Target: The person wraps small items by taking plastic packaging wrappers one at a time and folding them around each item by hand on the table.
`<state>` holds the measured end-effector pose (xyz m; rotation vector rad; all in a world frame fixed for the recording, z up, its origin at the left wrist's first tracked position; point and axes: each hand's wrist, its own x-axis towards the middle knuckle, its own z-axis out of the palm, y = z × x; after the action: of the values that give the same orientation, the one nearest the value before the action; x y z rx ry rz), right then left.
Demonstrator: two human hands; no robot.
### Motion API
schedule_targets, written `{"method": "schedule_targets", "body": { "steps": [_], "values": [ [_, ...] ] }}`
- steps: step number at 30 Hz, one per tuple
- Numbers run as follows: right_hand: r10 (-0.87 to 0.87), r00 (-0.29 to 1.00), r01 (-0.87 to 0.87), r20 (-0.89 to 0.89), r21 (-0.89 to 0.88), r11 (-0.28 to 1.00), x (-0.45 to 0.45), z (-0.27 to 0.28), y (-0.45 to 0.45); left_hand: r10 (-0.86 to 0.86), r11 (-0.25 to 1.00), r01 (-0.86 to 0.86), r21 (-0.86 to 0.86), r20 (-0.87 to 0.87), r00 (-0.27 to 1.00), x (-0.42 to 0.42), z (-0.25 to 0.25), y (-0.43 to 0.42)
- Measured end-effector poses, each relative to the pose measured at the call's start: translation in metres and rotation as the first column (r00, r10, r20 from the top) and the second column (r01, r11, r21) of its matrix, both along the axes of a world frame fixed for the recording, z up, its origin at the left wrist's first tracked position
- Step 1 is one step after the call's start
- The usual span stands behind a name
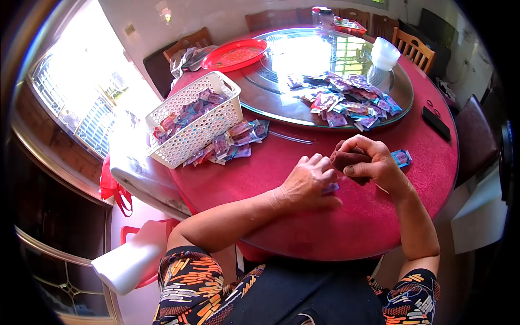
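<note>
The right hand [383, 164] pinches a folded brown cloth [348, 160] between thumb and fingers, just above the red-covered round table [260, 203], with a blue packet [401, 158] lying just beside it. The left hand [306, 181] curls its fingers over a small purple packet [330, 188] on the tabletop, whether gripping it I cannot tell, in front of the white perforated basket [203, 127] of wrapped sachets [190, 115].

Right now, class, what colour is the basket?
The basket is white, seen best in the head view.
</note>
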<state>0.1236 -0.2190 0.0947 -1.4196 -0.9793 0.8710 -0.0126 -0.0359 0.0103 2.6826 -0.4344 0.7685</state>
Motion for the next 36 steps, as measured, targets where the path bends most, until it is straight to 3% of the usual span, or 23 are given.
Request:
{"method": "schedule_targets", "body": {
  "steps": [4, 11, 17, 20, 25, 28, 29, 31, 33, 35, 36],
  "values": [
    [-0.007, 1.0, 0.006, -0.03, -0.059, 0.998, 0.003, -0.01, 0.005, 0.002, 0.999, 0.002, 0.049, -0.087, 0.996, 0.001, -0.004, 0.001],
    [-0.06, 0.998, 0.058, -0.013, -0.098, 0.993, 0.008, -0.014, 0.007, -0.05, 0.995, 0.052, 0.091, -0.025, 0.998, 0.006, -0.012, 0.006],
    [-0.079, 0.976, 0.105, 0.202, -0.121, 0.987, 0.027, -0.046, 0.014, -0.052, 0.979, 0.045, 0.199, 0.028, 0.998, 0.001, -0.006, -0.001],
    [-0.067, 0.974, 0.084, 0.214, -0.071, 0.994, 0.026, -0.049, 0.015, -0.054, 0.979, 0.04, 0.202, 0.06, 0.997, -0.001, -0.009, -0.003],
    [-0.058, 0.962, 0.096, 0.266, -0.135, 0.986, 0.021, -0.038, 0.013, 0.007, 0.976, -0.032, 0.214, 0.116, 0.993, -0.006, -0.005, -0.004],
    [-0.065, 0.965, 0.109, 0.256, -0.161, 0.981, 0.018, -0.033, 0.014, 0.044, 0.997, -0.049, 0.055, 0.098, 0.994, -0.007, 0.002, -0.003],
    [-0.068, 0.966, 0.113, 0.247, -0.172, 0.979, 0.017, -0.031, 0.013, 0.041, 0.98, -0.035, -0.194, 0.024, 0.999, -0.008, 0.006, -0.002],
    [-0.087, 0.966, 0.122, 0.243, -0.133, 0.984, 0.022, -0.037, 0.014, -0.024, 0.766, -0.056, -0.64, -0.115, 0.993, -0.012, 0.016, 0.0],
    [-0.112, 0.959, 0.141, 0.26, -0.098, 0.985, 0.025, -0.043, 0.014, -0.191, 0.33, -0.127, -0.935, -0.198, 0.961, -0.009, 0.022, 0.009],
    [-0.142, 0.943, 0.168, 0.301, -0.063, 0.984, 0.028, -0.045, 0.015, -0.242, 0.107, -0.281, -0.954, -0.299, 0.923, -0.005, 0.022, 0.016],
    [-0.161, 0.951, 0.192, 0.266, -0.095, 0.977, 0.025, -0.04, 0.014, -0.218, 0.178, -0.326, -0.929, -0.36, 0.907, -0.003, 0.022, 0.019]
  ]
}}
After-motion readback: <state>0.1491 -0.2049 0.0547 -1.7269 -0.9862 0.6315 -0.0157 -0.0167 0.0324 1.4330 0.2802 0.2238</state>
